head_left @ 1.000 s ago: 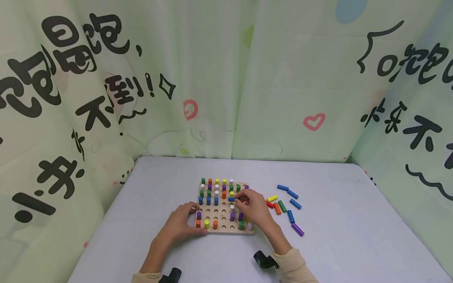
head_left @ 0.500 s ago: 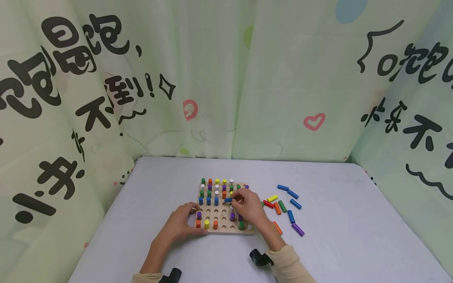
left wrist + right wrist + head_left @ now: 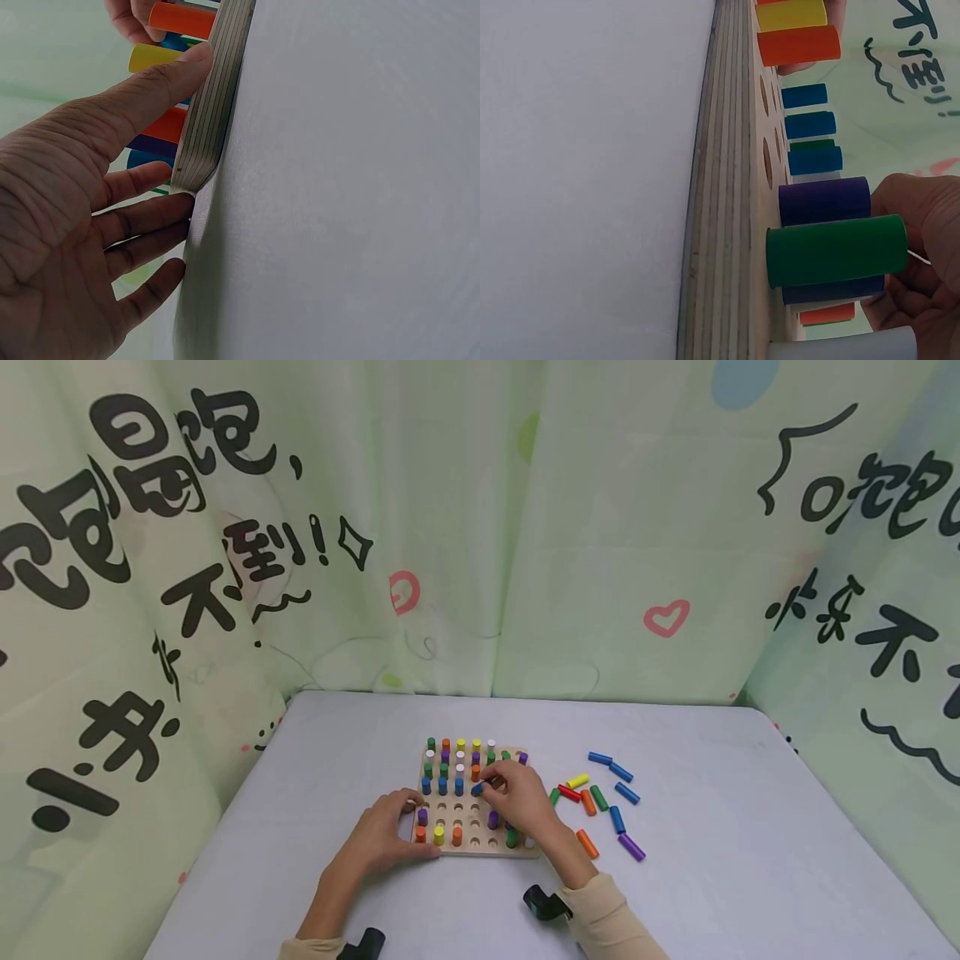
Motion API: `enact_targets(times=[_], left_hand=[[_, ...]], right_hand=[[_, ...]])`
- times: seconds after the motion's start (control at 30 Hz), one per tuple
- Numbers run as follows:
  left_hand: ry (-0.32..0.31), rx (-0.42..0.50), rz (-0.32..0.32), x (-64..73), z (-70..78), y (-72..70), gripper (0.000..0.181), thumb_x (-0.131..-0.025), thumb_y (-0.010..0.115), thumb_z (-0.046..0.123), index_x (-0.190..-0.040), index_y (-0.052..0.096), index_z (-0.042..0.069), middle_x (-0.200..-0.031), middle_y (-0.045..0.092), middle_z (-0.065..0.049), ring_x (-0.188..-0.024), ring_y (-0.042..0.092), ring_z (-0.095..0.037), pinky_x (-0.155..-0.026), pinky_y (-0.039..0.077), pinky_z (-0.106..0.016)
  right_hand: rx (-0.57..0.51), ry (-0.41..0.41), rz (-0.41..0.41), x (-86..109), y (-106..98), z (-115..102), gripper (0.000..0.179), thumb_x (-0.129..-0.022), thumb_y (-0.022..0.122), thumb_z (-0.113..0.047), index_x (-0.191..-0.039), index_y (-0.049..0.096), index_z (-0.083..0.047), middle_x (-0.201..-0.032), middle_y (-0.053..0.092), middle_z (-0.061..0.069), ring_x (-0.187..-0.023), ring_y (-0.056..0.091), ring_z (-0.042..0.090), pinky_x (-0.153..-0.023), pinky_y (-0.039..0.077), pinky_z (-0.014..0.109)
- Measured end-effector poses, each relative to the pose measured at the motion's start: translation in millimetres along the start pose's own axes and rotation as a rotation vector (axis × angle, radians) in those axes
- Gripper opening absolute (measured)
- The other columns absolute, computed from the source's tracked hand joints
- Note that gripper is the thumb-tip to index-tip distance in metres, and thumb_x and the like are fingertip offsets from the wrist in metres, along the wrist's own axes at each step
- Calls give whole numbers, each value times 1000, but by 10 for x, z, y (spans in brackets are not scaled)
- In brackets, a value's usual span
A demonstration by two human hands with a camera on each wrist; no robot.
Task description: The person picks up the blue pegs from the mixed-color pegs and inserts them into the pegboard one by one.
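Head view shows your right hand (image 3: pixel 522 797) over the wooden board (image 3: pixel 487 852), thumb and fingertips pinched together on a tilted blue peg (image 3: pixel 477 789). That peg sits in line with three standing blue pegs (image 3: pixel 442 786), just to their right; I cannot tell whether its end is inside a hole. Your left hand (image 3: pixel 385 832) clasps the board at its near left corner, thumb on the near edge, fingers by the left side. To the board's right, loose pegs lie on the white table (image 3: pixel 712 827), including a red peg (image 3: pixel 569 793) and a purple peg (image 3: pixel 632 847).
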State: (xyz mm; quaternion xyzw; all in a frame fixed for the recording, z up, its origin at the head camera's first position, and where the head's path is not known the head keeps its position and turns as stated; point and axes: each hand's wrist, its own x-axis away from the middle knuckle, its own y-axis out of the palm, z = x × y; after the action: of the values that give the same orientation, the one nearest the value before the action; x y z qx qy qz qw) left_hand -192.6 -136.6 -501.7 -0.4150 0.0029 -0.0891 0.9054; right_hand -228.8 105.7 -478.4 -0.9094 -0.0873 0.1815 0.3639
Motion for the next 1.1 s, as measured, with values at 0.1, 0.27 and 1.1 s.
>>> enact_targets(times=[0.1,0.27,1.1], left_hand=[[4,1,4,0,-3,2,73,-66,95,47,-122,61,17,-125,66,-9,-119,59,-32,-104,47,-58],[1,12,6,-6,6,5,72,-66,95,47,-122,61,18,-125,66,-9,-119,59,-32,-104,47,-58],[-15,-4,1,-8,5,7,71,-66,95,47,-122,62,18,-126,65,-9,-120,58,-32,-105,47,-59]], right_hand=[[-4,2,2,-5,18,-2,16,-92,72,-4,-108,72,-1,-99,72,6,-84,64,16,-69,55,23],[-11,-9,14,-14,50,-4,19,-92,73,-3,-111,71,0,-102,72,8,-86,67,17,-72,58,24],[-29,26,124,145,-37,-84,15,-92,75,-6,-107,73,-7,-98,71,2,-83,62,13,-71,55,22]])
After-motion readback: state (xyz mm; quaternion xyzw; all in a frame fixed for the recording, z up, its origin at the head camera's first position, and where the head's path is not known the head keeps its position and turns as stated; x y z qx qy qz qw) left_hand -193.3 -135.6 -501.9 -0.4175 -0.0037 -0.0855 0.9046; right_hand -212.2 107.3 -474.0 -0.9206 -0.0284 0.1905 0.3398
